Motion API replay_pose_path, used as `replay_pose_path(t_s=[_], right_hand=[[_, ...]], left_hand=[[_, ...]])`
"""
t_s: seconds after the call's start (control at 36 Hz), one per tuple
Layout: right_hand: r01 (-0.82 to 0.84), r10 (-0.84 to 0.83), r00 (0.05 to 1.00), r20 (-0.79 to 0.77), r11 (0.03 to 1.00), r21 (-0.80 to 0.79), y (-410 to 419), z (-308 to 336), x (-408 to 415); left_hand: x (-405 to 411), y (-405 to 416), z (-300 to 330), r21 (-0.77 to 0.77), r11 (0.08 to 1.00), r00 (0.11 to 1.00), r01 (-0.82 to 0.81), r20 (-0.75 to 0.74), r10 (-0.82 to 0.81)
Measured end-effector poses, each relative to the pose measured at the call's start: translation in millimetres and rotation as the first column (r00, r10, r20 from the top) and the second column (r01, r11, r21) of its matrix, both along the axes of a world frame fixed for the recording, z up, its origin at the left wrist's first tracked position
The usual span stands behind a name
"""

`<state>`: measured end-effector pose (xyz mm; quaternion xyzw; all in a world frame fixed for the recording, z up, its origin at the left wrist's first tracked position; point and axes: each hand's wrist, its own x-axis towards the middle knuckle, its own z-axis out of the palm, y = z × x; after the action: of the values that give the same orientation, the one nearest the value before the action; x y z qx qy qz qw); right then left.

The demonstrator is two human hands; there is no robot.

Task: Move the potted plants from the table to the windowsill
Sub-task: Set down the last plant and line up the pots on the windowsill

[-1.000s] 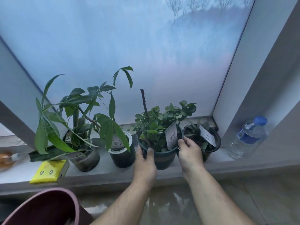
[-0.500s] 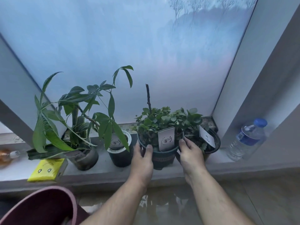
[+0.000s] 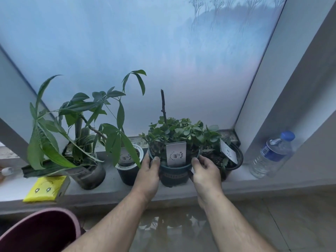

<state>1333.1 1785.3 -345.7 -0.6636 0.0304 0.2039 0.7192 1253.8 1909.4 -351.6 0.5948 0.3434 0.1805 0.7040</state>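
Note:
A dark teal pot (image 3: 174, 174) with a small bushy plant, a bare twig and a white tag stands on the grey windowsill (image 3: 112, 190). My left hand (image 3: 148, 176) grips its left side, thumb on the rim. On the pot's right side my right hand (image 3: 205, 171) holds it, fingers curled at the rim. Right behind sits a black pot (image 3: 234, 160) with a white tag. To the left stand a small black pot with a white insert (image 3: 128, 170) and a grey pot with a tall leafy plant (image 3: 89, 174).
A yellow box (image 3: 46, 190) lies at the sill's left end. A clear water bottle with a blue cap (image 3: 271, 154) stands in the right corner by the wall. A maroon tub (image 3: 38, 231) sits low at bottom left. Frosted window glass rises behind the pots.
The teal pot has been turned, so its white tag now faces me instead of the right. Both hands stayed on its sides.

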Motion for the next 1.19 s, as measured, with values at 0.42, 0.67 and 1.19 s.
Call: replay_pose_path(t_s=[0.42,0.67,1.19], right_hand=[[-0.04,0.08,0.984,0.161,0.969,-0.242,-49,30,15],[0.332,-0.243,0.936,0.255,0.851,-0.407,-121,25,88],[0.121,-0.132,0.99,-0.042,0.973,-0.198,-110,-42,138]], left_hand=[[-24,-59,-23,0.07,0.986,0.972,-0.151,-0.174,0.161],[25,-139,-5,0.096,0.992,0.979,0.087,-0.192,-0.067],[132,-118,-28,-0.04,0.997,0.981,0.067,-0.178,-0.073]])
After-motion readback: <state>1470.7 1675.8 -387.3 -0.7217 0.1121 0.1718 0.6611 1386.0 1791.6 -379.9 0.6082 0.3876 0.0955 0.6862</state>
